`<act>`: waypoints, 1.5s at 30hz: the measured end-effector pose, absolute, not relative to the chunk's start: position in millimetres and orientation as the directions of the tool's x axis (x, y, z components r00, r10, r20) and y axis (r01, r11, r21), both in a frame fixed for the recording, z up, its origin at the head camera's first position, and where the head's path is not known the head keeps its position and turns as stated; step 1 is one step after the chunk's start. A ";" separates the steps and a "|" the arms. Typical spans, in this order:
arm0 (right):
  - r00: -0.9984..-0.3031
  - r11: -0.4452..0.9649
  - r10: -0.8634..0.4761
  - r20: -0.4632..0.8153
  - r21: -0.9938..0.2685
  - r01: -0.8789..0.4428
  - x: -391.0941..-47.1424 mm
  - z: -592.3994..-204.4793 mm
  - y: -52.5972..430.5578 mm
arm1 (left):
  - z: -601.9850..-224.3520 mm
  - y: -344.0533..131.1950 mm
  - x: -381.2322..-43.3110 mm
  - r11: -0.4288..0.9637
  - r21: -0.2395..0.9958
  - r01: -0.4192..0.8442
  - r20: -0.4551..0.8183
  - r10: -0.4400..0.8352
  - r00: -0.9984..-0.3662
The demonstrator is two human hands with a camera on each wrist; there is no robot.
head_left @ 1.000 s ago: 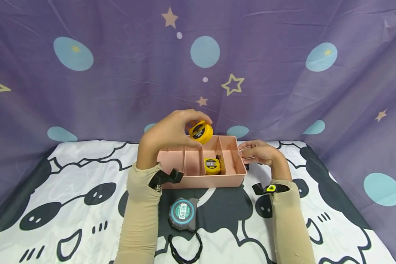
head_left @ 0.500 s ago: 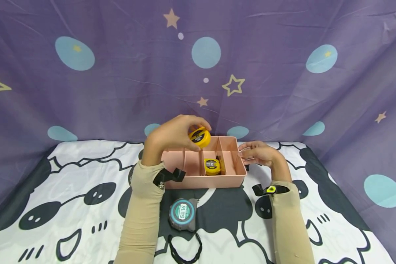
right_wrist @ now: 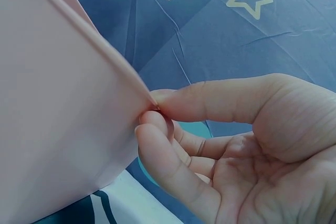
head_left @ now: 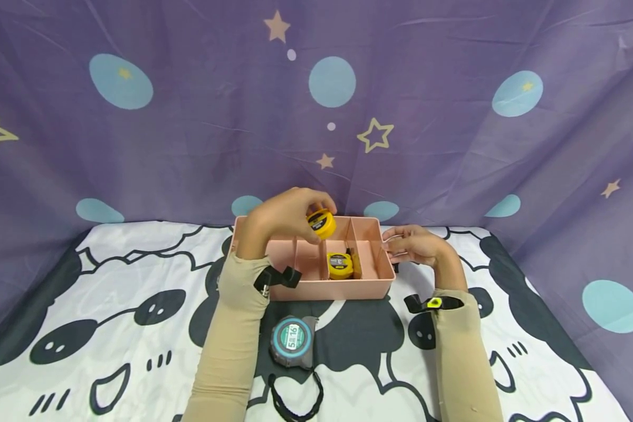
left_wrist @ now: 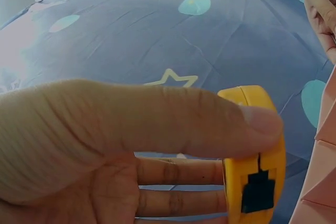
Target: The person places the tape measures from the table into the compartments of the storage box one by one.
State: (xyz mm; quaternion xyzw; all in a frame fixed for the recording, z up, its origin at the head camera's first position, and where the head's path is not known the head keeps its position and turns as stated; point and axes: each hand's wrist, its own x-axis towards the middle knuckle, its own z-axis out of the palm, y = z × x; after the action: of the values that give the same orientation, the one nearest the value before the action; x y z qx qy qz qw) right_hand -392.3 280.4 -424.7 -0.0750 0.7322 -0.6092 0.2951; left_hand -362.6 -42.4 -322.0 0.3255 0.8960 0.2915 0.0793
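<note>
My left hand grips a yellow tape measure between thumb and fingers, tilted over the third compartment of a pink divided box. In the left wrist view the thumb lies across the tape measure's yellow case, beside a black slot piece. A second yellow tape measure stands in that same compartment, its round label facing up. At the box's right end my right hand pinches the edge, thumb and forefinger meeting at the pink corner in the right wrist view.
A grey tape measure with a blue-ringed label lies in front of the box, its black wrist strap trailing toward me. A purple curtain hangs close behind the box. Black-and-white cartoon cloth covers the table.
My left hand has come down and slightly right, bringing the yellow tape measure lower over the box. The right hand has stayed at the box's end.
</note>
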 end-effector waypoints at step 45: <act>-0.826 0.240 -0.452 -0.335 -0.938 0.249 -392.5 -427.3 280.7 | -332.8 -37.6 -367.1 0.741 0.540 0.399 -0.227 0.584 -0.779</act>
State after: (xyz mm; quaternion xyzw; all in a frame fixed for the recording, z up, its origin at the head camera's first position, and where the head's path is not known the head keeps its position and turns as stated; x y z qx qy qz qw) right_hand -392.5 280.7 -427.3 -0.0692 0.7335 -0.6125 0.2865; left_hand -367.1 -37.6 -332.8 0.2692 0.9126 0.2385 0.1945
